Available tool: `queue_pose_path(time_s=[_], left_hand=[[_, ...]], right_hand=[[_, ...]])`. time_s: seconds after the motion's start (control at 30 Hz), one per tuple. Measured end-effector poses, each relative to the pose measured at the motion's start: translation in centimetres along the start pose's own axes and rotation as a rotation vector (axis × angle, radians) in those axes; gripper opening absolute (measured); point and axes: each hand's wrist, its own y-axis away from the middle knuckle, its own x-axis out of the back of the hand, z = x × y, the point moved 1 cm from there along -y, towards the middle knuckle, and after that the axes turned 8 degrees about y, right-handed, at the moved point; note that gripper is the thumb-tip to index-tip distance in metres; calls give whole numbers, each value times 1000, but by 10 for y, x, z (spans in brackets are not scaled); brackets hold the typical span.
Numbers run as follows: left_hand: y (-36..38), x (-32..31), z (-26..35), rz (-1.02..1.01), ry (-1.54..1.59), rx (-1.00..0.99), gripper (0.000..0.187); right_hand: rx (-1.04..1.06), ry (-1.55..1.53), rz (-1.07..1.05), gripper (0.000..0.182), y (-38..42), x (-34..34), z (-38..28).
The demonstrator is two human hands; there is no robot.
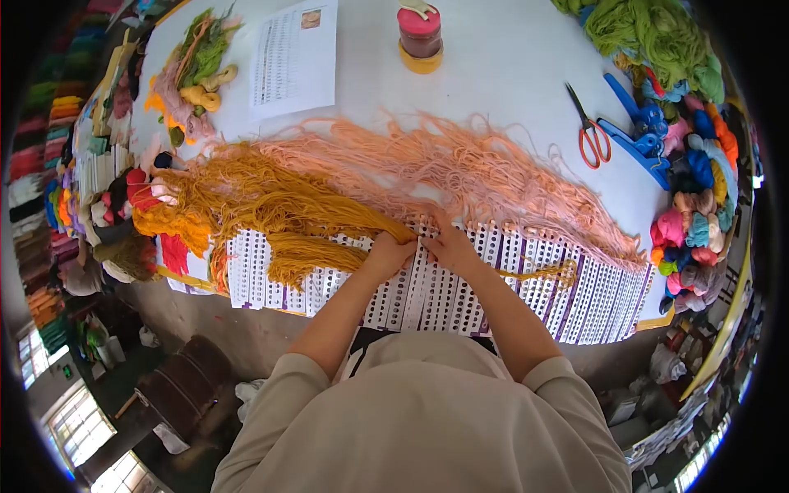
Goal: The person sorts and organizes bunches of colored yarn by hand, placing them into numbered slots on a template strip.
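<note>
My left hand (389, 254) is closed around the end of a long hank of mustard yarn (320, 205), which trails off to the left. Close beside it, my right hand (450, 246) has its fingers bent together at the upper end of a white perforated card strip (419, 287); what is between those fingertips is too small to tell. Similar strips with rows of holes (534, 283) lie side by side beneath both hands. Peach-pink yarn (485, 177) spreads loosely along their far ends. A short mustard strand (542, 273) lies across the strips at right.
Red-handled scissors (593, 144) and a blue tool (637, 123) lie at right, near bundled coloured yarns (699, 214). A printed sheet (294, 62), a pink-topped container (420, 37) and mixed yarn (193, 74) are farther back. A brown drum-like object (185, 382) stands below left.
</note>
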Motion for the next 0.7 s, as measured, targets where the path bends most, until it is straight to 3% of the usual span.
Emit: queue_pose_path(time_s=[0.07, 0.2, 0.27, 0.4, 0.43, 0.5, 0.53, 0.6, 0.63, 0.67, 0.7], left_hand=[[-3, 4, -4, -12, -160, -129, 12], [-5, 33, -7, 119, -267, -91, 14], [4, 38, 2, 139, 77, -16, 15], [0, 40, -10, 110, 166, 27, 15], [-3, 40, -20, 121, 1, -58, 16], [-6, 37, -15, 123, -306, -249, 22], [-1, 34, -11, 127, -446, -355, 28], [-13, 38, -37, 130, -104, -260, 23], [2, 30, -21, 81, 200, -13, 16], [3, 28, -23, 41, 447, 194, 15], [-5, 32, -34, -19, 490, 315, 18]], right_hand=[[4, -25, -70, 54, -5, 2, 4], [-28, -113, -125, 50, -15, -1, 22], [-44, -120, -137, 50, -17, -1, 25], [-42, -126, -128, 51, -16, -3, 24], [-57, -94, -132, 51, -16, 0, 22], [161, -189, -55, 54, -40, -26, 75], [256, -237, -41, 58, -34, -20, 61], [287, -317, -56, 57, -29, -17, 50], [179, -121, -61, 54, -26, -13, 45], [150, -176, -42, 48, -30, -18, 53], [164, -279, -99, 47, -27, -15, 47]])
